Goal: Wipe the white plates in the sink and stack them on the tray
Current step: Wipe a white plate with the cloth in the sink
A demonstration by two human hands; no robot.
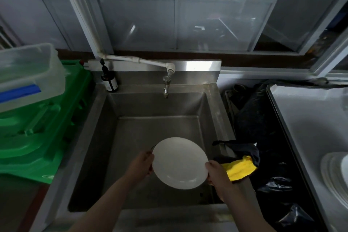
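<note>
Both forearms enter from the bottom edge and meet at 1 white plate (179, 163), held over the sink (131, 137) near its front wall. The left hand (143, 162) grips the plate's left rim; its fingers curl under the edge and are mostly hidden. The right hand (214, 172) grips the right rim, thumb on top, fingers beneath. Neither hand holds the cloth.

The yellow and dark cloth (239, 167) lies draped on the sink's right rim, just beside the right hand. No other plates show in the basin. A stack of white plates (337, 173) sits on the tray (301, 118) at the far right, partly cut off by the frame.

Judgement: the step in hand is either wiping or carrying this plate to the tray. If it is unwiped, 1 hand should keep a firm hold on the rim while the other takes up the cloth and wipes both faces. For the transfer, the plate should stay level, pass over the black bags (263, 128) beside the sink, and be set squarely onto the stack. A wet rim may slip.
</note>
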